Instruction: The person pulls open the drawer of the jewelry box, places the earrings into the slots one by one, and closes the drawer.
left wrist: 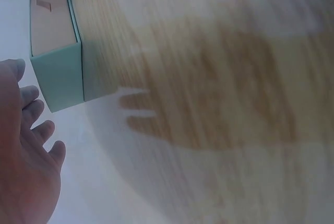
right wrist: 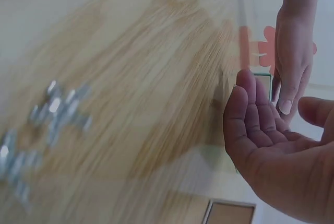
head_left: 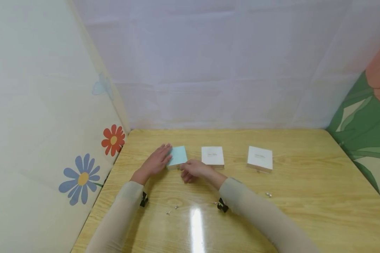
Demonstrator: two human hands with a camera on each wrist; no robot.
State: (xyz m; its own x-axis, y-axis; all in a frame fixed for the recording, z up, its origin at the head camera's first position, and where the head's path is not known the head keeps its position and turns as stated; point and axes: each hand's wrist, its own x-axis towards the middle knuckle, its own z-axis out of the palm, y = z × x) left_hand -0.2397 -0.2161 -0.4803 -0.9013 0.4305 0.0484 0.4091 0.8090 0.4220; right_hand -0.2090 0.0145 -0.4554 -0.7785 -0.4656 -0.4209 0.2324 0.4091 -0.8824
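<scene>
A pale teal drawer-style box [head_left: 178, 155] lies on the wooden table. Its beige drawer front [left wrist: 52, 28], with a small tab [left wrist: 44, 4], faces the near side in the left wrist view. My left hand [head_left: 156, 161] lies along the box's left side, fingers extended and fingertips at its edge. Just off its front right corner is my right hand [head_left: 194, 169], fingers loosely bent and thumb apart. The palm looks empty in the right wrist view. A white box [head_left: 212, 155] with faint lettering stands just right of that hand.
Farther right lies another white box [head_left: 260, 158]. Small shiny silver pieces [head_left: 168, 212] lie nearer me, one [head_left: 268, 194] toward the right and one [head_left: 215, 202] by my right wrist. A white cloth wall [head_left: 225, 88] closes the back; a flower-printed sheet [head_left: 50, 123] hangs at left.
</scene>
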